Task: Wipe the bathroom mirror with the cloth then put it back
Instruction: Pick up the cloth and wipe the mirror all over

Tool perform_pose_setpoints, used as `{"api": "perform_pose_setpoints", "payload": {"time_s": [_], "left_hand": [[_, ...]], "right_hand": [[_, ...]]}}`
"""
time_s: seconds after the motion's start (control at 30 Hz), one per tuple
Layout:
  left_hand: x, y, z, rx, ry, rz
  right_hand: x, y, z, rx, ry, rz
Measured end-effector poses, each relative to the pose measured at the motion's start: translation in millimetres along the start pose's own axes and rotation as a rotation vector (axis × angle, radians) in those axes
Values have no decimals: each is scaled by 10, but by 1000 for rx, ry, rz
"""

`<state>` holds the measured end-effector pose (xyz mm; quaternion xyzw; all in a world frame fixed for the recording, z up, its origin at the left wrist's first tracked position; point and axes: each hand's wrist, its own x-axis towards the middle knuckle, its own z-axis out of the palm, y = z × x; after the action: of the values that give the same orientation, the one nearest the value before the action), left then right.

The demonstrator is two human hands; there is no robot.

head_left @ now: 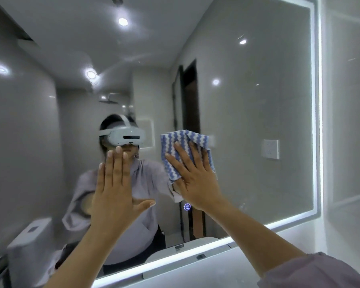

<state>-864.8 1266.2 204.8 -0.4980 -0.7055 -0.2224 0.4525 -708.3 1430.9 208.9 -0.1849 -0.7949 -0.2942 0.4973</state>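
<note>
My right grip point(195, 177) is spread flat, fingers straight, pressing the blue striped cloth point(183, 146) onto the mirror point(258, 100). Left grip point(116, 183) sits at its 9 o'clock, flat, holding nothing. Plenty of bare glass toward 12 and 3 o'clock before the lit edge point(316, 121).

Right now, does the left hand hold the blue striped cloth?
No: the right hand presses the blue striped cloth; the left hand is bare.
</note>
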Motion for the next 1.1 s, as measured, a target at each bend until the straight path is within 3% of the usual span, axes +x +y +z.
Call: {"api": "perform_pose_setpoints", "payload": {"time_s": [0.1,0.3,0.47,0.63,0.7,1.1], "left_hand": [[-2,-4,-17,-5,-6,4],[-7,-9,-11,0,-17,3],[-4,18,-29,42,-35,3],[11,61,-61,117,-68,-11],[18,66,-49,161,-76,-15],[25,451,-271,263,-169,-240]], "right_hand": [[-95,245,-30,-36,-19,-14],[-392,948,-107,-88,-72,140],[-416,1168,-108,-77,-94,87],[-715,1791,-163,-23,-78,300],[-861,2040,-152,-18,-89,298],[-923,2163,-22,88,-54,251]]}}
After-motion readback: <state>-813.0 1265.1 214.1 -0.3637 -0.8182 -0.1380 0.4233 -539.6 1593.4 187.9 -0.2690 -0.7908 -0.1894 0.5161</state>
